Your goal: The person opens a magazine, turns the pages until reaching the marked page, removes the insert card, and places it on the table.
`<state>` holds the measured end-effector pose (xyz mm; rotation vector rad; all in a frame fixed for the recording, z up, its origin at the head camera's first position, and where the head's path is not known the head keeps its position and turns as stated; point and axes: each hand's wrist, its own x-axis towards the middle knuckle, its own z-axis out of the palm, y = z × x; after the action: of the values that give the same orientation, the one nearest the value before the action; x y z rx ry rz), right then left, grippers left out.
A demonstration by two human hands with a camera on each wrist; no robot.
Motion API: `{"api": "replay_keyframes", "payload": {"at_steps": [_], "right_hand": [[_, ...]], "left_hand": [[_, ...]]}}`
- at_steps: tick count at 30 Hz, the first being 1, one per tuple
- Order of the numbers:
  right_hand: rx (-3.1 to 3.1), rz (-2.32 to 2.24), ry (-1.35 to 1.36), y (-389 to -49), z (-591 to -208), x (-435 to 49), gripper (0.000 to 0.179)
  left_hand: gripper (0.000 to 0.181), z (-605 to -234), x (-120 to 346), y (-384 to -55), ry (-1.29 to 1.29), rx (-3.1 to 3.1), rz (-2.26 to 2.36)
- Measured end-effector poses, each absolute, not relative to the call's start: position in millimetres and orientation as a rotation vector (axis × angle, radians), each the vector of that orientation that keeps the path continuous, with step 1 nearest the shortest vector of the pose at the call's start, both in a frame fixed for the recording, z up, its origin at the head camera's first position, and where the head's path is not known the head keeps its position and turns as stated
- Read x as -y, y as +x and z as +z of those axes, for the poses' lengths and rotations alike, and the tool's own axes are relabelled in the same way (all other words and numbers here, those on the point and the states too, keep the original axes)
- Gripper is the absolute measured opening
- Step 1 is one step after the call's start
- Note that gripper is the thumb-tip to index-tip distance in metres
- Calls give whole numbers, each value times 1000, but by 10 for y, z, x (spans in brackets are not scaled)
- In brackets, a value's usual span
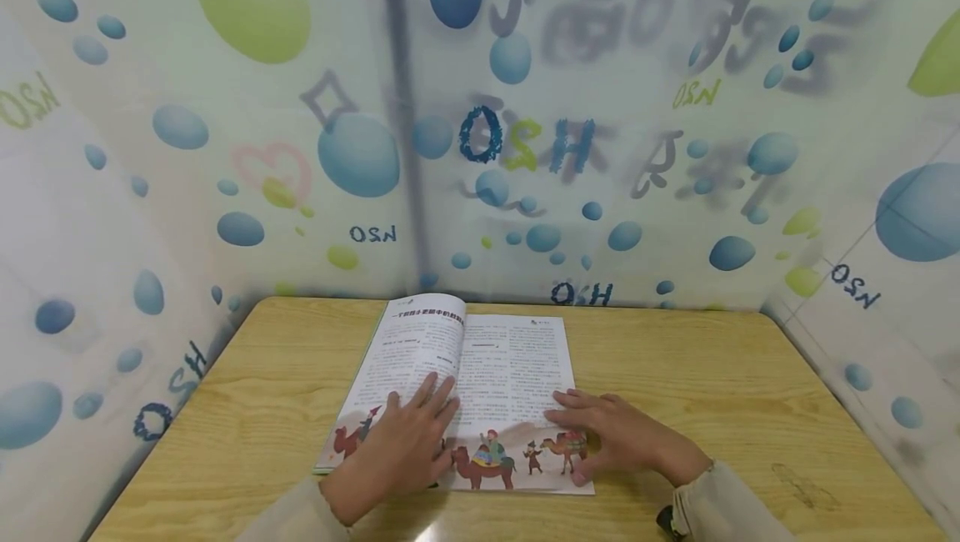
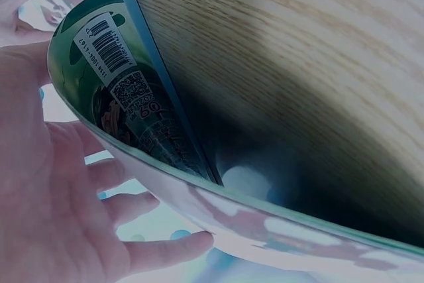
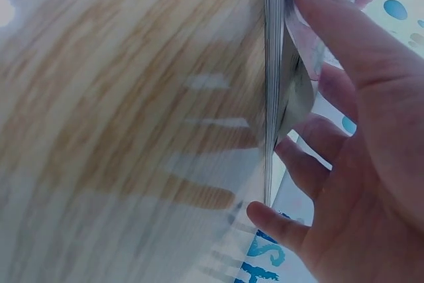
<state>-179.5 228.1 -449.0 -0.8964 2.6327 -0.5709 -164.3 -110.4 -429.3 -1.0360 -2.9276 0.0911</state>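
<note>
An open magazine [image 1: 517,375] lies on the table, its pages printed with text and camel pictures. My left hand [image 1: 408,438] rests on the left page near the fold, fingers spread. In the left wrist view, a green back cover with a barcode [image 2: 109,51] curves up beside that hand [image 2: 59,183]. At the right page's outer edge, my right hand [image 1: 618,434] touches the paper with fingers extended and thumb apart near the lower corner. The right wrist view shows a bent page [image 3: 295,94] between that hand's [image 3: 358,137] thumb and fingers, standing off the page stack.
The wooden table [image 1: 697,375] extends on both sides of the magazine. Behind and beside it hang pale sheets [image 1: 660,108] printed with blue and green drops and H2O lettering. A small dark object [image 1: 666,519] shows by the right sleeve [image 1: 723,504].
</note>
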Motion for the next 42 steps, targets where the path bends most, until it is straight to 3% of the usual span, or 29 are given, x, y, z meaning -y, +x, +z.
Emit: {"api": "replay_keyframes", "payload": {"at_steps": [5,12,19,28,37,42], "right_hand": [[-2662,-556,-914,-1788,-4468,-2263,81],[-2720,-533,-884,-1808,-4459,-2209,81],[-2720,-562,-814,-1824,-4445,-2189,82],[-2719,-588,-803,-1820,-4372,-2223,83],[-2670,-761,-729,-1846,-4206,-2376,73],[-2707,-823,-697,-1855,-4137,-2432,68]], "left_hand": [[63,-4304,1082,-1644,-1024,2889,35],[92,-4367,982,-1660,-1001,2784,103],[101,-4409,869,-1625,-1041,2800,155],[91,-4412,844,-1604,-1045,2750,263],[77,-4354,866,-1614,-1066,2739,204],[83,-4331,880,-1630,-1079,2680,109]]}}
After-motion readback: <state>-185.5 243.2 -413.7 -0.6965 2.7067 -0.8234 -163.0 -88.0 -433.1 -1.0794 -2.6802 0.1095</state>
